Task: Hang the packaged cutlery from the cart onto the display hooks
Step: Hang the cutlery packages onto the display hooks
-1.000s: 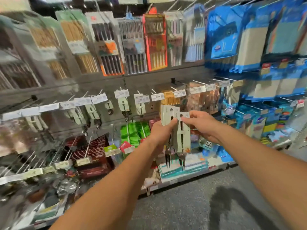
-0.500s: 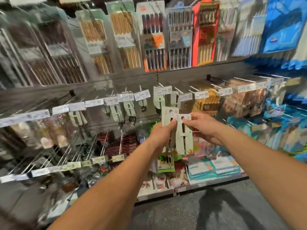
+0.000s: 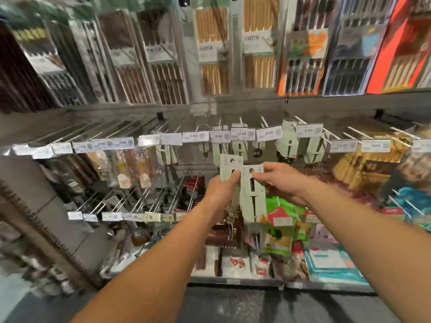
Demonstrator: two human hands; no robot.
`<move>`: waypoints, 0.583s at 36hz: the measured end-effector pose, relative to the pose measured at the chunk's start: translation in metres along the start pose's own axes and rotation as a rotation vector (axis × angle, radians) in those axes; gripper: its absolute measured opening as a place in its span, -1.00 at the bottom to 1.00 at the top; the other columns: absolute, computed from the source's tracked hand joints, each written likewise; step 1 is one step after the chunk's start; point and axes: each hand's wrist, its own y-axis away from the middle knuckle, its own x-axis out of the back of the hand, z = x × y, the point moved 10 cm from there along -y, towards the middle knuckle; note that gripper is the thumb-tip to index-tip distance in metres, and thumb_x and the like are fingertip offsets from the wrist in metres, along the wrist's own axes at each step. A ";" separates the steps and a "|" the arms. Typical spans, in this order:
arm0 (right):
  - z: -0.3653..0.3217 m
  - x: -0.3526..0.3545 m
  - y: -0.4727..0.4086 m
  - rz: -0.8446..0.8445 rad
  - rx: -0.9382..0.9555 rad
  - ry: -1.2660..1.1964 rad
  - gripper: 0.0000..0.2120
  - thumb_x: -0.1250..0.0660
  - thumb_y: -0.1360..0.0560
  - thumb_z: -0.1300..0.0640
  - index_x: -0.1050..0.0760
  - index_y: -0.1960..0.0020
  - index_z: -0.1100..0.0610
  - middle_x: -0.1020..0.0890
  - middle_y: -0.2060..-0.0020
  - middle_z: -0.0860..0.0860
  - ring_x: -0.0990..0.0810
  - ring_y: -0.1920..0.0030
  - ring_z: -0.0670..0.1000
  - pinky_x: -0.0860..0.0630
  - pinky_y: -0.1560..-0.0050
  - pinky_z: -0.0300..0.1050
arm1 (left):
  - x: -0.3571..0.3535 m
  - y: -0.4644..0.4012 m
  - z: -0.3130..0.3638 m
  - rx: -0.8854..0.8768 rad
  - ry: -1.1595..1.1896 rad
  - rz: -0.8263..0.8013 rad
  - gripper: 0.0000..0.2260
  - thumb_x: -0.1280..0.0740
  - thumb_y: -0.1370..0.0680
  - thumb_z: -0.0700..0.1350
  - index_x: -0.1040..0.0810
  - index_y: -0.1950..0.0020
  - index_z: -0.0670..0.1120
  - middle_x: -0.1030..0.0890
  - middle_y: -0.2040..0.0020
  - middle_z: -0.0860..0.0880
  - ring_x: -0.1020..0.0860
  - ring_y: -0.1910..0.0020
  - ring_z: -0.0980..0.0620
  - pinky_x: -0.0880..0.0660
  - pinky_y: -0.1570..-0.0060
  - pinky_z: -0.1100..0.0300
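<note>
Metal display hooks [image 3: 265, 121] are crowding centre frame; we are pinching pale green cutlery cards, left hand [image 3: 221, 186] one [image 3: 229, 167], right hand [image 3: 283, 180] another [image 3: 253, 197], risking missed holes.

The two cutlery cards [image 3: 253, 194] are pale sage green with dark slots. White price tags [image 3: 241, 134] carry black digits. Far right, a chopstick pack [image 3: 398, 47] is bright red-orange; the left packs [image 3: 130, 54] are dark brown. Snack bags [image 3: 279, 220] near right are vivid green.
</note>
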 end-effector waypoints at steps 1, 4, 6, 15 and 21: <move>-0.002 -0.005 -0.010 -0.004 0.004 0.016 -0.85 -0.39 -0.55 0.15 -0.61 -0.10 0.16 -0.70 -0.03 0.17 -0.58 0.12 0.02 -0.48 0.24 -0.15 | 0.010 -0.007 -0.001 0.004 -0.010 0.027 -0.70 -0.32 -0.61 0.09 -0.61 -0.25 -0.03 -0.68 -0.10 0.01 -0.62 -0.07 -0.02 -0.52 -0.07 0.08; -0.007 -0.017 -0.042 -0.002 0.011 0.056 -0.83 -0.40 -0.54 0.15 -0.61 -0.10 0.20 -0.72 0.02 0.17 -0.61 0.17 0.01 -0.44 0.34 -0.20 | 0.034 -0.031 -0.001 0.005 -0.005 0.050 -0.86 -0.33 -0.62 0.04 -0.62 -0.05 0.02 -0.69 0.21 0.05 -0.66 0.32 0.15 -0.53 0.38 0.29; -0.008 -0.023 -0.064 0.009 0.014 0.108 -0.85 -0.40 -0.55 0.15 -0.62 -0.06 0.21 -0.71 0.11 0.17 -0.56 0.25 0.00 -0.44 0.37 -0.25 | 0.046 -0.044 -0.002 0.019 0.000 0.053 -0.87 -0.33 -0.62 0.00 -0.60 -0.09 -0.02 -0.70 0.22 -0.01 -0.66 0.39 0.13 -0.51 0.45 0.29; -0.001 -0.032 -0.140 0.175 -0.002 0.253 -0.76 -0.46 -0.49 0.09 -0.57 0.21 0.25 -0.51 0.35 0.04 -0.44 0.31 -0.01 -0.36 0.31 -0.22 | 0.085 -0.094 -0.023 0.107 0.009 0.036 -0.85 -0.38 -0.58 0.01 -0.62 0.04 -0.07 -0.72 0.20 -0.09 -0.66 0.30 -0.01 -0.59 0.33 0.16; -0.002 -0.063 -0.176 0.257 -0.021 0.026 -0.77 -0.50 -0.47 0.11 -0.59 -0.10 0.11 -0.62 -0.02 -0.02 -0.59 -0.02 -0.01 -0.51 -0.02 -0.14 | 0.107 -0.131 -0.029 0.068 -0.060 -0.019 -0.76 -0.43 -0.53 0.09 -0.66 -0.06 -0.05 -0.74 0.15 -0.06 -0.69 0.26 0.01 -0.59 0.28 0.14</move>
